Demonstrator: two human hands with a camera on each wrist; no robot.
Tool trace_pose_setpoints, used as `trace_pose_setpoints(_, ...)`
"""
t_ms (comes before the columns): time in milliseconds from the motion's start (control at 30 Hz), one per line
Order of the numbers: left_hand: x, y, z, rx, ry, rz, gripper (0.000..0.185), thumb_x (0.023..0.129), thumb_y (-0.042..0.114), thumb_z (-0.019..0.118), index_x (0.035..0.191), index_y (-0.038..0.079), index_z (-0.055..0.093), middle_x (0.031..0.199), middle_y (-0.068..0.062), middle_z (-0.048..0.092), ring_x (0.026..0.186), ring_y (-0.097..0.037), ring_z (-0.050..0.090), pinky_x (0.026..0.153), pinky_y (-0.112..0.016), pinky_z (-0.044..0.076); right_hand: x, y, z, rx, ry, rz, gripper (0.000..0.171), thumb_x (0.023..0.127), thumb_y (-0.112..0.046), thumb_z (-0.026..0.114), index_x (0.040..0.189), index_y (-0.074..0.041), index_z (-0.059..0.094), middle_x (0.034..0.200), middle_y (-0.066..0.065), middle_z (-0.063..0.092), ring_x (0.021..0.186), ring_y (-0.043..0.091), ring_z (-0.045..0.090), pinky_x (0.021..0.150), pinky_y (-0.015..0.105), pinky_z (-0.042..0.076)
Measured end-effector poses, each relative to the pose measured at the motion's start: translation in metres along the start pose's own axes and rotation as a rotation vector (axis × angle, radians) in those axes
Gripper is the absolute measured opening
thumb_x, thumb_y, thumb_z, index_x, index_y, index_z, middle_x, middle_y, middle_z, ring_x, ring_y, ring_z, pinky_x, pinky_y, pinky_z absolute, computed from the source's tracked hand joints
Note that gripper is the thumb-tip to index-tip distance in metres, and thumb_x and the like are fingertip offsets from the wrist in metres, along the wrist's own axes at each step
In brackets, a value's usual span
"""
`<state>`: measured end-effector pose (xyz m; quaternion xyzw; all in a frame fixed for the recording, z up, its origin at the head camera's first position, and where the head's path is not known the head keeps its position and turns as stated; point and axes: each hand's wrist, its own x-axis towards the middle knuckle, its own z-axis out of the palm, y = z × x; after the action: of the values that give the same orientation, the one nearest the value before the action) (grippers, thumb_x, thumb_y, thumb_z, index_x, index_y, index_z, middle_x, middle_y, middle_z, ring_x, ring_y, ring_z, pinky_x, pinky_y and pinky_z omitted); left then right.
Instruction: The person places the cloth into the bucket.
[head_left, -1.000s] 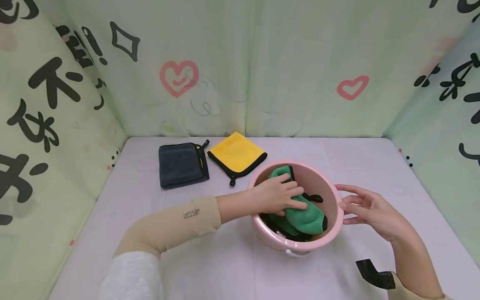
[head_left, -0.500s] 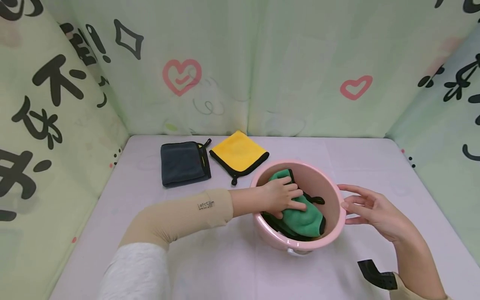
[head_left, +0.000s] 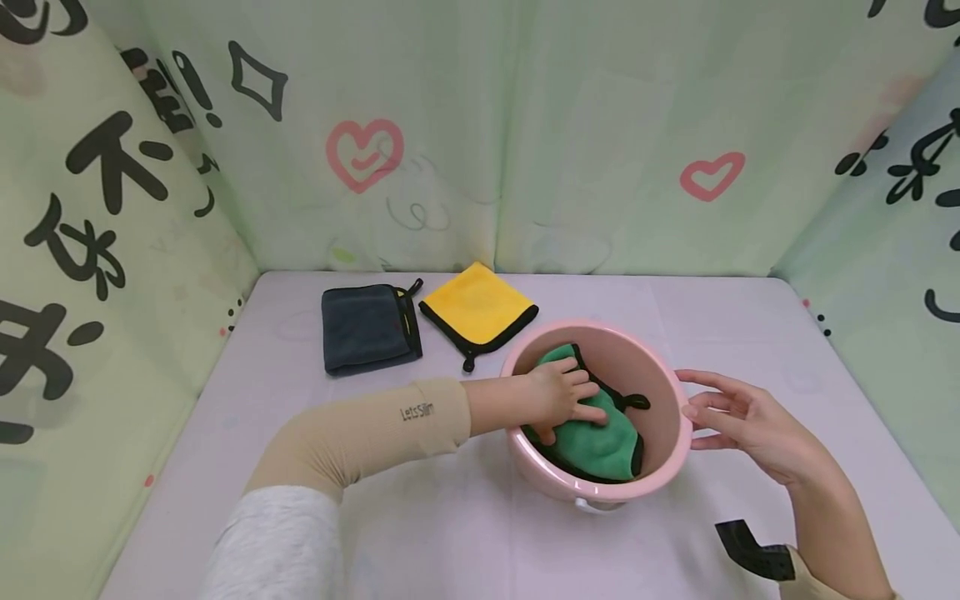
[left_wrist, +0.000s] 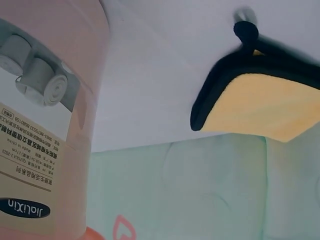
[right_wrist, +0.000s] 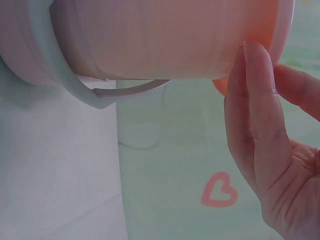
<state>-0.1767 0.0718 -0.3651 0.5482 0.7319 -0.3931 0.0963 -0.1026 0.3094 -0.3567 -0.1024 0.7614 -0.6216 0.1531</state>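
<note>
Left of the round pink plastic bucket (head_left: 667,433), a folded dark grey cloth (head_left: 367,327) and a folded yellow cloth (head_left: 476,311) lay flat. The left hand (head_left: 564,393) reached inside the bucket, fingers spread flat, pressing the green microfibre cloth (head_left: 600,433) down. The right hand (head_left: 742,421) rested relaxed fingertips on the bucket's right wall, seemingly to steady it.

pink bucket (head_left: 670,392): smooth plastic | green towel (head_left: 600,429): plush cloth | yellow towel (head_left: 472,304): cloth

The left hand (head_left: 564,396) has apparently pressed the green cloth (head_left: 600,435) deeper into the bucket (head_left: 667,454).
</note>
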Motion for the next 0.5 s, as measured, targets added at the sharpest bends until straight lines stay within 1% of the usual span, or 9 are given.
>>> trace_pose_setpoints(67, 0.000, 0.000, 0.000, -0.004, 0.000, -0.003, 0.072, 0.085, 0.068, 0.033, 0.140, 0.041, -0.002, 0.143, 0.005, 0.016, 0.126, -0.013, 0.020, 0.101, -0.030, 0.018, 0.000, 0.000, 0.000, 0.003, -0.002, -0.002, 0.045, 0.090, 0.005, 0.050, 0.121, -0.027, 0.052, 0.098, -0.004, 0.066, 0.084, 0.013, 0.066, 0.066, 0.033, 0.054)
trace_pose_setpoints(133, 0.000, -0.001, 0.000, -0.010, 0.014, -0.005, 0.072, 0.084, 0.068, 0.034, 0.140, 0.041, -0.001, 0.142, 0.005, 0.017, 0.126, -0.013, 0.020, 0.101, -0.030, 0.019, 0.001, 0.000, 0.000, -0.003, -0.001, 0.000, 0.044, 0.090, 0.004, 0.050, 0.121, -0.027, 0.052, 0.098, -0.004, 0.066, 0.083, 0.013, 0.066, 0.066, 0.033, 0.054)
trace_pose_setpoints(367, -0.006, -0.004, 0.002, -0.056, 0.101, 0.008, 0.075, 0.080, 0.069, 0.040, 0.140, 0.038, 0.006, 0.142, 0.003, 0.020, 0.127, -0.014, 0.024, 0.101, -0.029, 0.022, 0.001, 0.000, 0.000, -0.043, 0.015, 0.022, 0.043, 0.090, 0.002, 0.051, 0.121, -0.028, 0.051, 0.096, -0.004, 0.067, 0.083, 0.014, 0.066, 0.065, 0.033, 0.054)
trace_pose_setpoints(433, -0.010, -0.006, 0.003, -0.078, 0.143, 0.013, 0.076, 0.080, 0.069, 0.042, 0.140, 0.037, 0.009, 0.140, 0.002, 0.023, 0.126, -0.015, 0.026, 0.100, -0.029, 0.024, 0.001, 0.000, 0.000, -0.064, 0.022, 0.031, 0.042, 0.090, 0.001, 0.051, 0.121, -0.028, 0.050, 0.096, -0.005, 0.066, 0.082, 0.014, 0.066, 0.065, 0.033, 0.054)
trace_pose_setpoints(500, -0.014, -0.008, 0.005, -0.110, 0.208, 0.013, 0.074, 0.080, 0.069, 0.044, 0.139, 0.036, 0.014, 0.137, 0.002, 0.027, 0.123, -0.014, 0.029, 0.098, -0.028, 0.027, 0.000, 0.000, 0.000, -0.084, 0.028, 0.036, 0.042, 0.091, 0.000, 0.051, 0.122, -0.027, 0.050, 0.096, -0.005, 0.066, 0.082, 0.014, 0.066, 0.065, 0.033, 0.054)
